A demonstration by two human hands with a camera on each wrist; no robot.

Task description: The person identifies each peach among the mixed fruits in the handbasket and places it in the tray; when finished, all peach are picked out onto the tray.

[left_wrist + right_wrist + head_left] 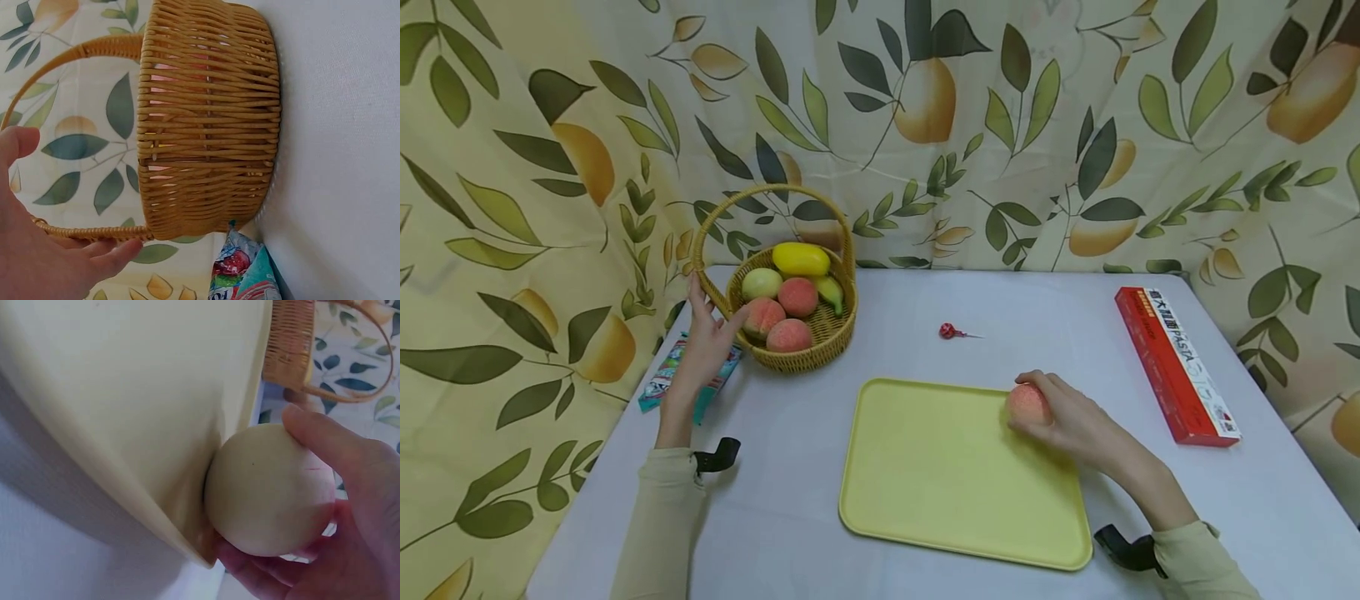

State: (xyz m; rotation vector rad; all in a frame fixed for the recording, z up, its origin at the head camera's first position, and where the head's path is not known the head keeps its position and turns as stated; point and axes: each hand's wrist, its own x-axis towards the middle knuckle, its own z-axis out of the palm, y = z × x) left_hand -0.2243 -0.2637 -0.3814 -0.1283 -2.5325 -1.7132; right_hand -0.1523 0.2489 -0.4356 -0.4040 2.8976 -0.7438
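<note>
You have one peach (1028,404) at the far right corner of the yellow tray (955,467). The thumb and fingers of your right hand (1071,421) hold it, and you have not let go. I can't tell if it touches the tray. Your left hand (703,346) is loose by the basket (797,362), fingers against the handle (848,246) and thumb spread away. I think you are near the start: three more peaches (798,297), a pale green fruit (762,283), a banana (831,293) and a big yellow fruit (801,259) sit in the basket. Your peach is round, pink and speckled on top, but pale cream on the side by your wrist, with a thin pink line.
</note>
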